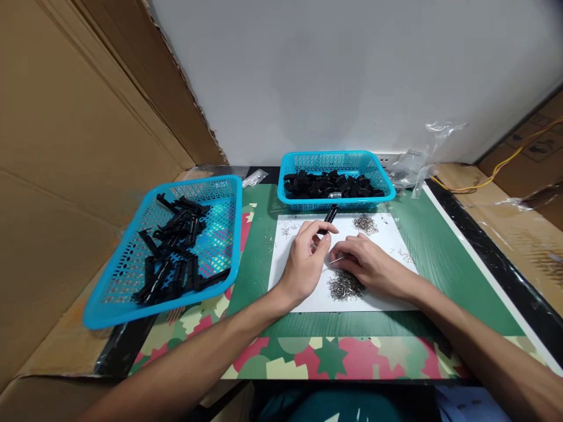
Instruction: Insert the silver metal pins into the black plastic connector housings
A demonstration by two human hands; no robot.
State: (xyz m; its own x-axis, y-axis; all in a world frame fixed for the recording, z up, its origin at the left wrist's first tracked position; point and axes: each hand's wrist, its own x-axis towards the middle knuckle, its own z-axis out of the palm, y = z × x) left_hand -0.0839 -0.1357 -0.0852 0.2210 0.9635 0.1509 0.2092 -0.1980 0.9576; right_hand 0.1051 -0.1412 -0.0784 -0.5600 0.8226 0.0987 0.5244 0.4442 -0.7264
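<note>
My left hand (pixel 307 258) is closed on a slim black plastic part (pixel 331 215), whose far end points up toward the back basket. Close beside it, my right hand (pixel 363 258) pinches a thin, light-coloured rod (pixel 336 259) between its fingertips. Below the right fingers lies a pile of small metal pieces (pixel 345 286) on a white sheet (pixel 303 302). A second pile of small metal bits (pixel 365 224) sits farther back on the sheet. The fingers hide the near end of the black part.
A blue basket (pixel 237 234) at the left holds long black parts. Another blue basket (pixel 336 203) at the back holds black pieces. Clear plastic bags (pixel 409 167) and a yellow cable (pixel 497 170) are at the back right. Cardboard (pixel 65 146) stands at the left.
</note>
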